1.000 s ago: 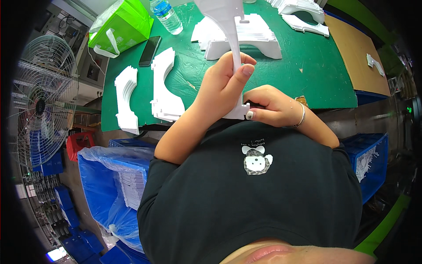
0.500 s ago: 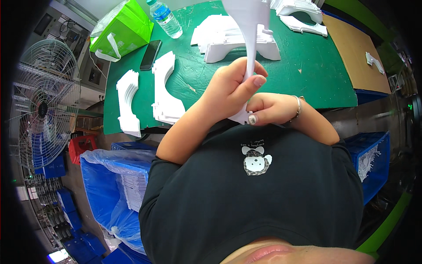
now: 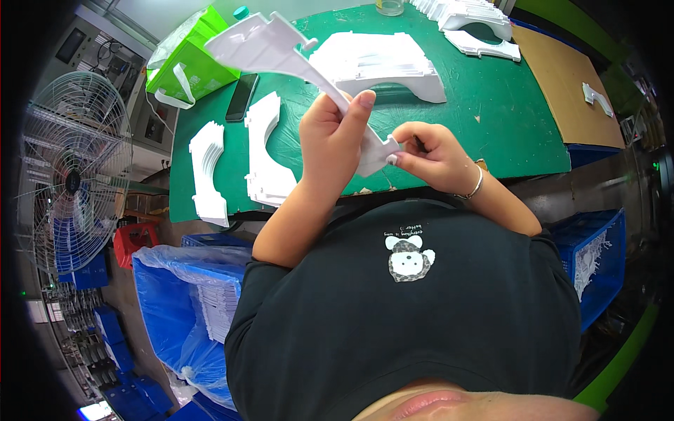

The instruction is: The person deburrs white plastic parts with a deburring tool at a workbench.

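My left hand (image 3: 333, 144) is closed around the middle of a curved white plastic part (image 3: 270, 48), which is held up over the table's near edge. The part slants, its broad end up to the left and its narrower end down beside my right hand (image 3: 441, 160). There, the thumb and forefinger of my right hand pinch a small tab on the part's edge. A dark spot shows between the right fingers; I cannot tell what it is. Behind the hands lies a pile of similar white parts (image 3: 379, 59). Two more stacks, a thin one (image 3: 207, 172) and a wider one (image 3: 263, 151), lie on the left.
The green table (image 3: 498, 133) also bears a phone (image 3: 241, 97), a green bag (image 3: 189, 67) and more white parts (image 3: 477, 17). Cardboard (image 3: 562, 77) with a small white piece (image 3: 597, 98) is at right. Below are a lined blue bin (image 3: 158, 302), a blue crate (image 3: 605, 274) and a fan (image 3: 74, 175).
The white part has swung from nearly upright to tilting left. My left hand has moved left, while my right hand has risen and moved slightly right, away from my body.
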The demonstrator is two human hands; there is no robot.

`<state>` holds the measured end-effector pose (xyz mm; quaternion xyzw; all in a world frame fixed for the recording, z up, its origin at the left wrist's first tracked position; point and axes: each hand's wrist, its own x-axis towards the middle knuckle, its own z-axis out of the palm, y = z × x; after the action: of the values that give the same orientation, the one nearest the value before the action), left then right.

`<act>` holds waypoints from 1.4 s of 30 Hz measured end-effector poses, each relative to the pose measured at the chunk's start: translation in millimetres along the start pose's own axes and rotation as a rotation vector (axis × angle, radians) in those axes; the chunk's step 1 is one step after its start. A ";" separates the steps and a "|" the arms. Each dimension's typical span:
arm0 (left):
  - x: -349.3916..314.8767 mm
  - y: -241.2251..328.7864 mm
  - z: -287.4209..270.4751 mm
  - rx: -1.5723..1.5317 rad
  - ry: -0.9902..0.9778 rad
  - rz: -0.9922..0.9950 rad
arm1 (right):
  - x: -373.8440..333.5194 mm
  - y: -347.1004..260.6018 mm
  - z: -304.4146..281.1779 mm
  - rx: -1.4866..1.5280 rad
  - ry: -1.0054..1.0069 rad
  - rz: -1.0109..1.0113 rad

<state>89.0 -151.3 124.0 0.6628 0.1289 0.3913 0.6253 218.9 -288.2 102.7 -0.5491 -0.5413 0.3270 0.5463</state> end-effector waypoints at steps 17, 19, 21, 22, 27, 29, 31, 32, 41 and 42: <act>-14.0 -36.3 -16.8 -0.789 -0.164 -0.061 | 12.5 -9.8 -20.4 -0.169 0.483 -0.178; -19.3 -40.3 -13.1 -0.924 -0.286 0.016 | 13.6 -17.1 -17.0 -0.136 0.460 -0.160; -23.4 -41.0 -8.6 -0.863 -0.322 0.040 | 14.0 -21.8 -12.1 -0.101 0.439 -0.143; -25.8 -40.4 -6.0 -0.851 -0.316 0.042 | 14.2 -23.2 -9.7 0.037 0.388 -0.160; -30.7 -42.2 -7.0 -0.852 -0.362 0.041 | 12.8 -28.0 -2.2 0.242 0.318 -0.200; -31.6 -38.9 -5.4 -0.861 -0.386 0.040 | 10.7 -25.9 -2.5 0.225 0.309 -0.185; -32.4 -38.8 -4.5 -0.870 -0.407 0.039 | 10.4 -30.2 -0.1 0.231 0.319 -0.193; -32.9 -40.4 -4.6 -0.869 -0.398 0.039 | 10.6 -31.6 1.2 0.235 0.327 -0.201; -35.7 -42.0 -11.6 -0.805 -0.421 0.040 | 8.5 -35.9 -6.4 0.172 0.275 -0.180; -36.3 -41.8 -13.0 -0.769 -0.434 0.052 | 8.1 -36.8 -7.7 0.173 0.274 -0.180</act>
<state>69.6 -158.0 71.0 0.4515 -0.1770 0.2780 0.8291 219.1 -289.2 141.1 -0.4889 -0.4787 0.2443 0.6872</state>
